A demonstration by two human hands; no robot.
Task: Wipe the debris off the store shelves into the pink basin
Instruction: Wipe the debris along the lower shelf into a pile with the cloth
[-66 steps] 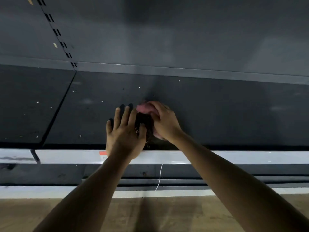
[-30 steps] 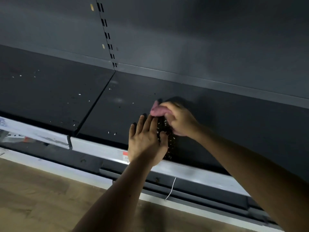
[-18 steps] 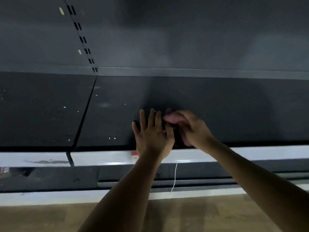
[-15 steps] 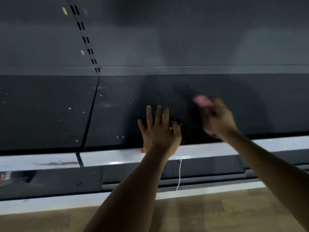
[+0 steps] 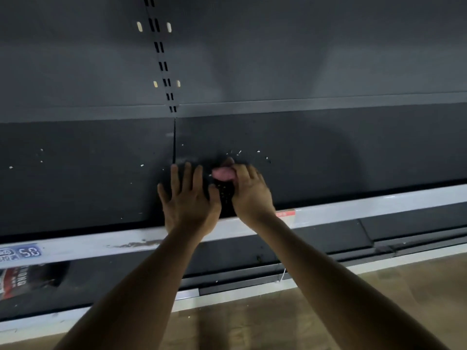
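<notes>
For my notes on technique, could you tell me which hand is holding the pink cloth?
The right hand, which grips the pink cloth; the left hand rests open beside it on the dark shelf, holding nothing.

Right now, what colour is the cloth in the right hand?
The cloth is pink; head view.
</notes>
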